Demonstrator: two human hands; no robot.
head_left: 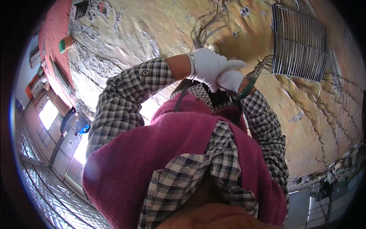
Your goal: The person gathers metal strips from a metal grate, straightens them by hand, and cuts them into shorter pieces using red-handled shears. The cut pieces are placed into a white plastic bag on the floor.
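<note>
One broad, wrinkled yellowish sheet (312,129) covers the work surface, its torn, silvery patches lying toward the left. On it, right of both hands, stands or lies a slatted rack (299,45); which of the two, I cannot tell. Its longer sides run mostly up and down the view, tilted slightly, and its many narrow slats run much the same way. The slats are pale, the frame dark, with a dark crosswise line near mid-length. Thin grey strips (209,32) rise in a loose, curving bundle from just beyond the hands toward the upper edge of the view; other grey strips (263,65) reach sideways from near the right wrist to the rack's lower left side.

The left hand (207,68) and right hand (230,79), both in white gloves, meet left of the rack, touching and overlapping. Their fingers are drawn together, but I cannot tell whether either pinches a strip, since the gloves hide the contact. The left wrist bears a silvery band (193,65), the right a green bangle (246,88).

A reddish border (57,38) bounds the sheet at left, crumpled material (335,171) at lower right. Wrinkled sheet stretches between the hands and that border.
</note>
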